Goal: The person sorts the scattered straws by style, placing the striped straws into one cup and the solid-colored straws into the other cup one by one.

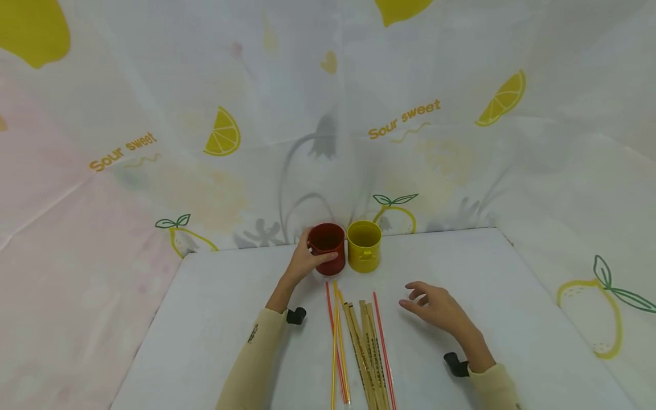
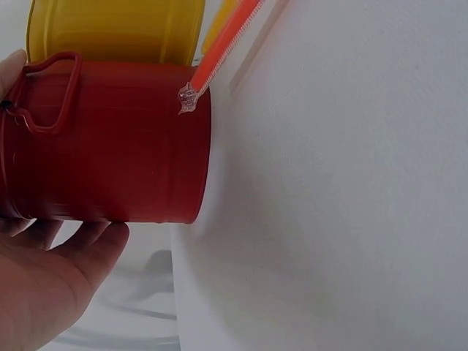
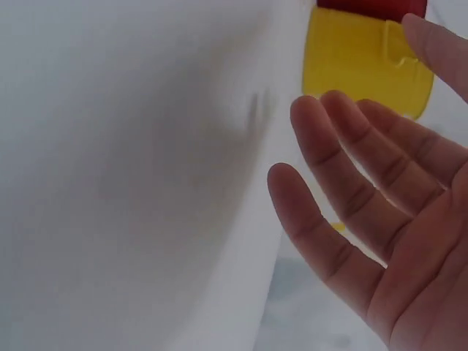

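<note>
At the far left, a pale cloth printed with lemons hangs beside and behind the white table. A cream left sleeve reaches in over the tabletop, with a black wrist mount at its cuff. Beyond it the left hand grasps the red cup: the thumb lies across the front and the other fingers go round the far side. The red cup stands upright near the table's back edge, its mouth facing up; the left wrist view shows its wire handle close to the thumb.

Below the cups, running toward the person, lie a red straw and some yellow straws, crossing near their upper parts. Next come several tan strips with dark print, bunched and overlapping, and then another red straw. The yellow cup is upright too, just to the right of the red cup — its handle turned toward the person.

Farther right, the right hand grasps nothing; its fingers are loosely bent and apart, and it hovers right of the straws. Behind it are a 2nd black mount and the right sleeve.
</note>
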{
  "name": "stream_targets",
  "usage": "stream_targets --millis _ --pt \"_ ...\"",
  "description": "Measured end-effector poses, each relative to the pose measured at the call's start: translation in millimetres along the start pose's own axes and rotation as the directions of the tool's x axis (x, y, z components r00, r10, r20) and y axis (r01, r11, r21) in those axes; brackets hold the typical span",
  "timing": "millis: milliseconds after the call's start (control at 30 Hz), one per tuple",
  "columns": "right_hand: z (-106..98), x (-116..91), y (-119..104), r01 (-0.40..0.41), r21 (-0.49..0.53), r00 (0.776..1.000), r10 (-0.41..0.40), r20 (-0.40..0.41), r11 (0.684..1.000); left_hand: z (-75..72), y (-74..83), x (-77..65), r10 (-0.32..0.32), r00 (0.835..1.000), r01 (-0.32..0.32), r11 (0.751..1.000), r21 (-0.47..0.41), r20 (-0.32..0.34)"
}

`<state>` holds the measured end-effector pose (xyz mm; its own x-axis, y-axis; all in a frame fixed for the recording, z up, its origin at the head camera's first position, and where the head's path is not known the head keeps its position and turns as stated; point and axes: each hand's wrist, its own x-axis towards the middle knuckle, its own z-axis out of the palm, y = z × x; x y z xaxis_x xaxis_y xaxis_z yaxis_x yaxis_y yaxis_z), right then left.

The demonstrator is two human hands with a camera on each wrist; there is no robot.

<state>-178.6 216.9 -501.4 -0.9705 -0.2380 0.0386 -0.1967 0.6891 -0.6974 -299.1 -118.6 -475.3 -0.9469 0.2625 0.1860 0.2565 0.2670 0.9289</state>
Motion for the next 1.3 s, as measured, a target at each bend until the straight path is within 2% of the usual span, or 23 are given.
stream_targets --millis 67,133,300,433,767,833,1033,1300 --pt "3 0 -2 -0.010 -0.004 1.000 0.010 0.008 1.000 -1.1 9.0 -3.5 -0.004 1.000 0.004 1.000 0.003 0.008" --pt "7 1 -5 -0.024 0.007 1.000 0.024 0.019 1.000 -1.3 10.7 -4.1 -0.009 1.000 0.009 1.000 -0.002 0.012" --pt "15 2 -14 -0.067 0.055 0.996 0.063 0.066 0.996 -1.7 10.7 -4.8 -0.008 1.000 0.008 1.000 -0.013 0.016" --pt "21 2 -23 -0.082 0.040 0.993 0.078 0.094 0.996 -2.9 9.8 -3.6 -0.008 1.000 0.008 1.000 -0.018 0.021" --pt "41 5 -29 -0.041 -0.005 0.990 0.042 0.132 0.999 -3.5 9.3 -3.2 -0.019 0.999 0.020 1.000 -0.015 0.034" --pt "44 5 -32 -0.059 -0.009 0.989 0.059 0.133 0.998 -2.9 4.2 -1.7 -0.025 0.999 0.026 0.999 -0.023 0.033" --pt "48 3 -41 -0.128 -0.010 0.982 0.128 0.136 0.992 1.1 -25.3 8.8 -0.018 1.000 0.018 0.999 -0.047 0.008" --pt "56 0 -43 -0.155 0.015 0.976 0.150 0.159 0.988 2.6 -30.4 8.7 0.013 1.000 -0.013 0.999 -0.041 -0.024"
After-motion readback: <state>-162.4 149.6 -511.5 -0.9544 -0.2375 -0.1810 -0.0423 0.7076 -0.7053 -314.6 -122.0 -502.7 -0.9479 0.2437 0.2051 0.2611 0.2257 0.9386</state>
